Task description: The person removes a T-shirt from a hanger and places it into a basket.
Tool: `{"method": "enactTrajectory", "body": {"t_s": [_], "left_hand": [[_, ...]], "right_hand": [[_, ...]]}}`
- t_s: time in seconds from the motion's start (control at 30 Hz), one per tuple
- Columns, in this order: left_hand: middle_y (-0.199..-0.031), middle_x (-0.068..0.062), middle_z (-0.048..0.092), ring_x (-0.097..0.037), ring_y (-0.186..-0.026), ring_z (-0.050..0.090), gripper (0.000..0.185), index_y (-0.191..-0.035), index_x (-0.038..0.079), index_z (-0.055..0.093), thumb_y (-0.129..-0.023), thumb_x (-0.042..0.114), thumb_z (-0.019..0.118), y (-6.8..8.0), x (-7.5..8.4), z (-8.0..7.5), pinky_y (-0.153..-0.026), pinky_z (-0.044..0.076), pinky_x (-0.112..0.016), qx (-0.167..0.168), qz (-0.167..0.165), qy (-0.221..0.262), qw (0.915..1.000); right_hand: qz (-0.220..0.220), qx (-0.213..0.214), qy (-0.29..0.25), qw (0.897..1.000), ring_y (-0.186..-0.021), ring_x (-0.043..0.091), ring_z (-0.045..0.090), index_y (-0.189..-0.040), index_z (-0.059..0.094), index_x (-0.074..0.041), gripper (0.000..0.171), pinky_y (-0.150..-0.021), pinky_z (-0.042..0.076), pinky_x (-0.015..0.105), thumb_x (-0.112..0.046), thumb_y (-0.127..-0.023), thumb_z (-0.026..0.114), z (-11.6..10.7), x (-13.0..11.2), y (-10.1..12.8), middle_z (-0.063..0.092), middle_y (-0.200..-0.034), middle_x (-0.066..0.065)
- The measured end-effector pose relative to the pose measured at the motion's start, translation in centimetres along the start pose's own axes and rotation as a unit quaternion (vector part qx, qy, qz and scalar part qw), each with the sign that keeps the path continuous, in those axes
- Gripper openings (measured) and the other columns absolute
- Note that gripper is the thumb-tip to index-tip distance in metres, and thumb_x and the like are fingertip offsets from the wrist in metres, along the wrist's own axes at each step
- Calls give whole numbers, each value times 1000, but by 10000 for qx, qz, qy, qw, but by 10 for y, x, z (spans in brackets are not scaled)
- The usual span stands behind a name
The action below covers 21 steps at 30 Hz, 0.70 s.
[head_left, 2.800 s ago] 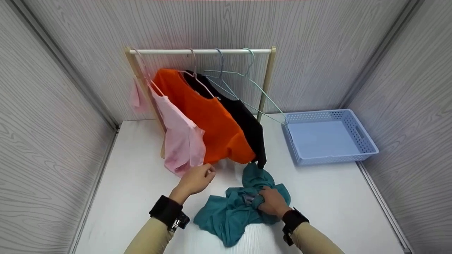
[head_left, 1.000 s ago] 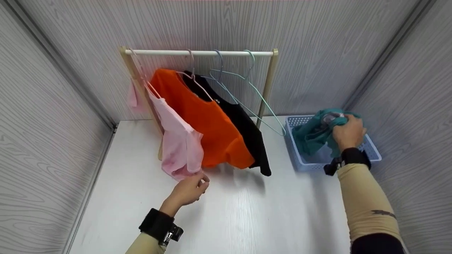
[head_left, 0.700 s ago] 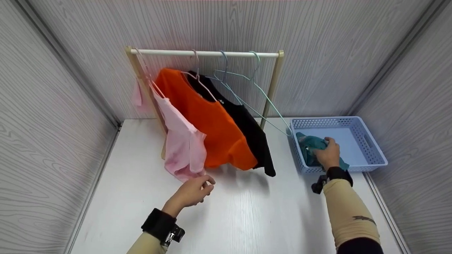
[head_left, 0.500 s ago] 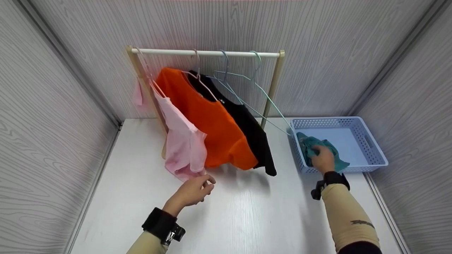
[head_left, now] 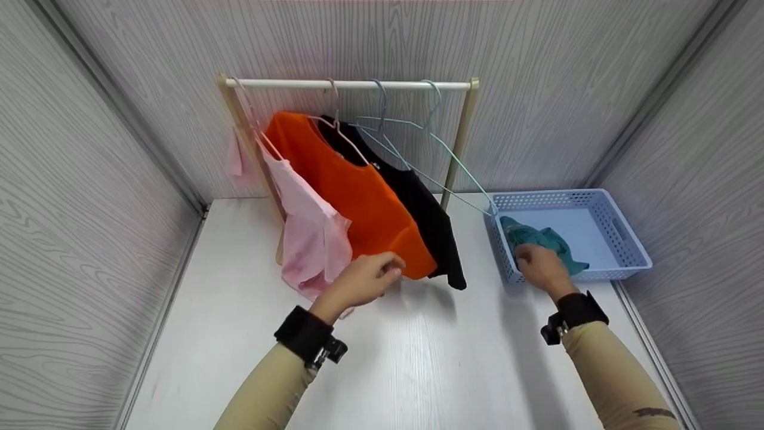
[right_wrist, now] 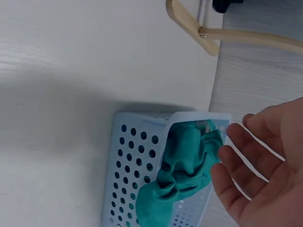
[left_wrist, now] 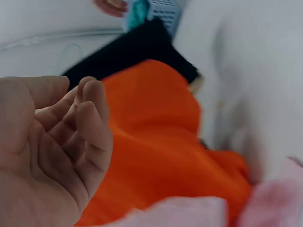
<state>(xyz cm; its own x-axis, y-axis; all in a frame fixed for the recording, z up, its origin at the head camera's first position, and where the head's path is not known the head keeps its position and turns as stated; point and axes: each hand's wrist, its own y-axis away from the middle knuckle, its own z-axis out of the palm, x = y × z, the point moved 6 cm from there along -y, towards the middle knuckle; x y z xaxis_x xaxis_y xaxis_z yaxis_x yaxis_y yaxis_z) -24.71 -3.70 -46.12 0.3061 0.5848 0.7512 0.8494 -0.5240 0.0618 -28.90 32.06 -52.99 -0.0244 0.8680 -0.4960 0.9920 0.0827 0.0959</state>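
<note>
The teal garment (head_left: 550,240) lies crumpled in the pale blue basket (head_left: 600,239), along its 9 o'clock side. Over it is the right hand (head_left: 542,267), fingers loosely bent and spread, the grip fairly wide; the garment sits at its 12 o'clock, and whether they touch I cannot tell. From that hand, at 11 o'clock, a lower corner of the bare mint hanger (head_left: 456,160) juts out to the basket's rim, crowding that approach.

The left hand (head_left: 364,279) is over the white table (head_left: 418,370), fingers slackly curled, only a narrow gap at the thumb. Hanging clothes block the way beyond it: the orange top (head_left: 340,185) at 12 o'clock, the pink garment (head_left: 313,239) at 10, the black top (head_left: 434,221) between 1 and 2. All hang from the rack (head_left: 286,84), its rail well beyond at 12.
</note>
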Motion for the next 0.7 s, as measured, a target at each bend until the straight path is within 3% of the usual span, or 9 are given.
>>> {"method": "enactTrajectory", "body": {"t_s": [0.2,0.3,0.4,0.47,0.57,0.7], "left_hand": [[-117,-3,65,-18,-107,60,27,-122,12,62,-100,24,52,-53,52,-17,-98,49,-32,226,802,-244,9962],[-118,-2,63,-16,-112,58,25,-119,14,62,-100,25,52,-75,64,-22,-101,47,-30,398,856,-474,9944],[-111,-3,61,-16,-104,58,23,-116,14,58,-101,29,50,-90,64,-24,-93,48,-29,636,470,-726,9942],[-107,-5,60,-18,-98,57,27,-123,16,51,-102,32,49,-98,61,-24,-87,48,-31,761,121,-827,9936],[-120,-6,60,-21,-99,57,41,-140,22,38,-102,37,45,-105,56,-22,-87,49,-36,839,-369,-1159,9890],[-140,-7,53,-27,-109,59,51,-150,27,31,-103,45,38,-110,54,-19,-94,50,-42,780,-849,-1939,9742]], "right_hand": [[-369,-347,-37,9987,-106,41,62,-120,62,4,30,-87,51,54,-12,-97,51,16,-20,13,65,-116,25],[-551,-404,-146,9976,-100,38,64,-116,65,3,28,-84,52,52,-11,-97,51,24,-25,20,67,-110,24],[-681,-484,-217,9963,-94,34,66,-113,67,1,26,-80,53,49,-10,-95,52,33,-27,27,69,-105,21],[-737,-526,-275,9955,-93,32,66,-112,67,1,24,-79,53,48,-10,-95,53,38,-26,31,69,-104,20],[-769,-576,-362,9947,-95,34,65,-112,66,2,24,-81,53,49,-8,-95,53,43,-26,35,68,-106,20],[-694,-667,-467,9943,-97,35,65,-113,66,3,25,-82,53,50,-8,-94,53,50,-25,39,68,-106,20]]}}
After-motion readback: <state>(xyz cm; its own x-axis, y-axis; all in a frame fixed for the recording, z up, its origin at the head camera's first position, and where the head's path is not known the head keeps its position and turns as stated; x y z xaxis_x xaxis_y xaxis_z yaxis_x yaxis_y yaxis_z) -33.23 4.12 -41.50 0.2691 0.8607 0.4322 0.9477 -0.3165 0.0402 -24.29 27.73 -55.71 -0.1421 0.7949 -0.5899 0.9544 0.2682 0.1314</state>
